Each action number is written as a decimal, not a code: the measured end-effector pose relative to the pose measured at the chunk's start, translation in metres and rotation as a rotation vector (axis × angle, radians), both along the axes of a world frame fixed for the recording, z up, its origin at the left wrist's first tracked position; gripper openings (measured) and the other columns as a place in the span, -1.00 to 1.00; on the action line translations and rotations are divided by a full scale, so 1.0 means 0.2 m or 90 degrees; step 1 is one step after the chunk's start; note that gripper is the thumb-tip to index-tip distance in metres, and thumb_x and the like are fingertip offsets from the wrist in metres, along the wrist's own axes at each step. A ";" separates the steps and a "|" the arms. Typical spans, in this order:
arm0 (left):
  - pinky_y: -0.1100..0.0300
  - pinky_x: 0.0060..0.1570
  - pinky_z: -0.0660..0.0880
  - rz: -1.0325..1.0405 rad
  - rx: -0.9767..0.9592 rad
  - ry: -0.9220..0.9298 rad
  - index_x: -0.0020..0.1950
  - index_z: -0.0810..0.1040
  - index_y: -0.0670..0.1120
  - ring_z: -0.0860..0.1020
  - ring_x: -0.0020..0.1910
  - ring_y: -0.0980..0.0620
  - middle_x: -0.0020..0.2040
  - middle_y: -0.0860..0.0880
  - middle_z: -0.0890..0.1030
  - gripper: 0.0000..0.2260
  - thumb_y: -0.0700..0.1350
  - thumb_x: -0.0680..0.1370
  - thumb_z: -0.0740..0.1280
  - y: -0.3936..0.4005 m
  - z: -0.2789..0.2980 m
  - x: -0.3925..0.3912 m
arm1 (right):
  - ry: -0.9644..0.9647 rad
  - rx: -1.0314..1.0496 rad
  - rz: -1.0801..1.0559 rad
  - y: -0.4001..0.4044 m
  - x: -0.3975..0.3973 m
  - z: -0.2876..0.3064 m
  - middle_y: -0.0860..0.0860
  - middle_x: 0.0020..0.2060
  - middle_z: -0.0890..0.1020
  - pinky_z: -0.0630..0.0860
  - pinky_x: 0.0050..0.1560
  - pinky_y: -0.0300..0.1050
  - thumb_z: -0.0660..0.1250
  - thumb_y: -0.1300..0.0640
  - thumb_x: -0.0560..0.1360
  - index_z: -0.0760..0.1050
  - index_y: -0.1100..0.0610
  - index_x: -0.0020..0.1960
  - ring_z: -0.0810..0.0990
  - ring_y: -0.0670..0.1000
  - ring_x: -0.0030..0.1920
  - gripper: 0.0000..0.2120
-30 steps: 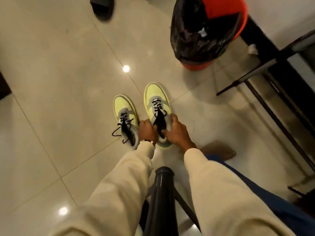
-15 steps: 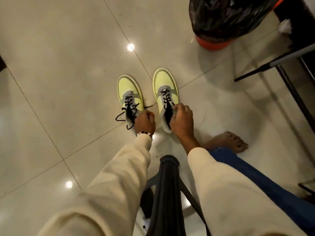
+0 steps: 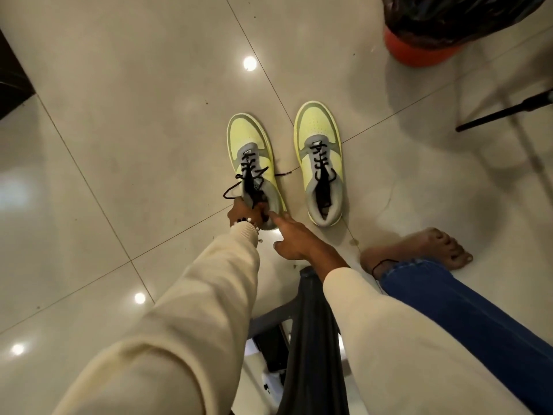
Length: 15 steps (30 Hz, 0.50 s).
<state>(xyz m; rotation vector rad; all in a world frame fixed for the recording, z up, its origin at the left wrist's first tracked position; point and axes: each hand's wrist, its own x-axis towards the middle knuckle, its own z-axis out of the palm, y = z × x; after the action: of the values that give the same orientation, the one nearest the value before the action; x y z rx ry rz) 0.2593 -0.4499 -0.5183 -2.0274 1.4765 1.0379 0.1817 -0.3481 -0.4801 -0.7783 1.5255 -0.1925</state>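
Note:
Two yellow-and-grey sneakers with black laces stand side by side on the tiled floor, toes pointing away from me. My left hand [image 3: 244, 212] grips the heel opening of the left sneaker [image 3: 253, 158], whose laces hang loose. My right hand [image 3: 294, 238] reaches to that same heel with straight fingers, its fingertips touching the back of the shoe. The right sneaker [image 3: 320, 163] stands alone, with no hand on it. My bare right foot [image 3: 419, 250] rests on the floor to the right of it.
A red bin [image 3: 419, 52] lined with a black bag stands at the far right. A black metal furniture leg [image 3: 505, 110] crosses the right edge. A dark plastic stool leg [image 3: 314, 339] rises between my arms. Dark furniture [image 3: 12, 82] sits at the left edge.
My right hand has let go of the right sneaker and moved left to the left sneaker's heel. My left hand stays on the left sneaker. The view has tilted downwards.

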 end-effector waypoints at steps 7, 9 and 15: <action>-0.02 0.07 0.44 -0.177 -0.067 -0.076 0.21 0.47 -0.28 0.47 0.20 -0.27 0.18 -0.30 0.54 -0.71 -0.14 0.56 0.28 0.00 0.14 -0.03 | -0.057 -0.023 -0.161 -0.03 -0.08 0.12 0.10 0.43 0.32 0.33 0.31 -0.06 0.29 0.19 0.54 0.13 0.04 0.51 0.35 0.14 0.38 -0.39; -0.02 0.09 0.42 -0.180 -0.093 -0.070 0.21 0.48 -0.28 0.46 0.22 -0.28 0.18 -0.30 0.54 -0.71 -0.13 0.57 0.27 0.02 0.23 -0.06 | -0.062 -0.019 -0.223 -0.05 -0.15 0.20 0.10 0.31 0.47 0.39 0.22 -0.11 0.33 0.13 0.53 0.30 0.08 0.42 0.45 0.10 0.29 -0.51; 0.00 0.04 0.42 -0.156 -0.216 0.003 0.22 0.47 -0.21 0.49 0.14 -0.32 0.14 -0.29 0.54 -0.73 -0.12 0.58 0.21 0.13 0.66 -0.15 | 0.069 -0.090 -0.266 -0.05 -0.29 0.55 0.13 0.10 0.59 0.47 0.09 -0.07 0.38 0.03 0.49 0.46 0.18 0.19 0.55 0.10 0.11 -0.66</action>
<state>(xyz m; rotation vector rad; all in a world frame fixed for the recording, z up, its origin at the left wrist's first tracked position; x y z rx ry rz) 0.2284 -0.4248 -0.3866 -1.9894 1.9553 0.7323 0.1246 -0.3579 -0.3693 -0.5774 1.7816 -0.5811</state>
